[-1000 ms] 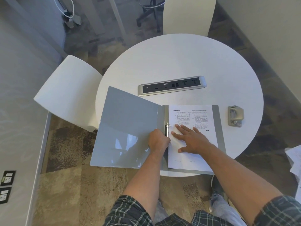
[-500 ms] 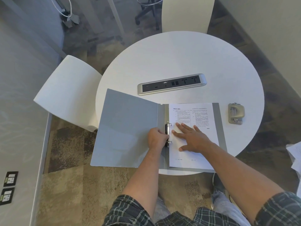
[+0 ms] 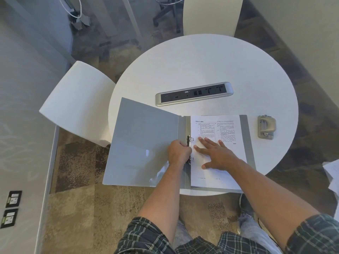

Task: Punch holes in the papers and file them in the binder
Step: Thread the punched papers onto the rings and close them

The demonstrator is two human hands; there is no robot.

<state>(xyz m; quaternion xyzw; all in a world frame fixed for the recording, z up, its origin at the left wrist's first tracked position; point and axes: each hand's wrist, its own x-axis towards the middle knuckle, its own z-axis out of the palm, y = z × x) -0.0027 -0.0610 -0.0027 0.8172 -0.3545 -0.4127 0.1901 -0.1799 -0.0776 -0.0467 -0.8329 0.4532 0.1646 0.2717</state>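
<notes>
Item 1, left hand (image 3: pixel 178 153): I log its fingers curled together against the binder's ring mechanism (image 3: pixel 189 149), at the spine. The grip looks closed on the metal, though the fingertips themselves are hidden behind the knuckles. The forearm runs back toward a plaid sleeve (image 3: pixel 145 237).

Item 2, right hand (image 3: pixel 216 154): fingers straight and spread apart, laid flat, pressing on the printed papers (image 3: pixel 218 129) just right of the rings. The thumb points toward the near edge of the sheet.

Item 3, papers: a white stack with two columns of small text, lying on the binder's right-hand cover, its left margin at the rings. Whether the rings pass through punched holes, I cannot tell.

Item 4, binder (image 3: pixel 143 143): grey, opened flat. Its right half sits on the near part of the round white table (image 3: pixel 201 61); its glossy left cover overhangs the table's edge above the carpet.

Item 5, hole punch (image 3: pixel 266 127): beige-grey, resting on the table to the right of the binder, apart from it.

Item 6, power strip (image 3: pixel 194 93): silver-framed socket panel set in the tabletop, beyond the binder.

Item 7, surroundings: one white chair (image 3: pixel 77 99) at the left of the table, another (image 3: pixel 211 15) at its far side; two wall sockets (image 3: pixel 12 208) low on the left wall; loose white sheets (image 3: pixel 333 175) at the right edge of view.
</notes>
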